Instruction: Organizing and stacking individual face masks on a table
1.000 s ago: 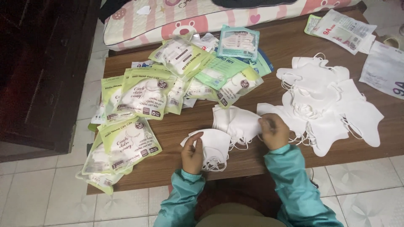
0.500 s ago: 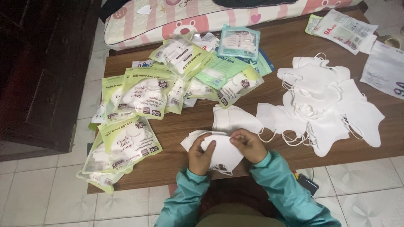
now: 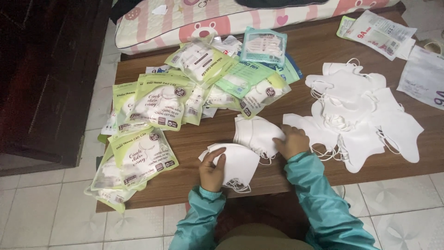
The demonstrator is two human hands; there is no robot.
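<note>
- Fingers [image 3: 219, 159] of the left hand [image 3: 212, 172] curl over a small stack of folded white masks [image 3: 236, 163], pinching its near edge.
- The right hand [image 3: 291, 141] presses flat, fingers together, on a second mask stack [image 3: 256, 132] just beyond.
- Risk: loose ear loops [image 3: 236, 186] under the left fingers could snag, fanning the stack off the table edge [image 3: 259, 187].

Dim, even indoor light with a cool cast; the upper left of the frame sinks into near-black shadow; white masks [image 3: 356, 109] at right look brightest; slight softness overall; faint glare on plastic packets [image 3: 162, 99].
</note>
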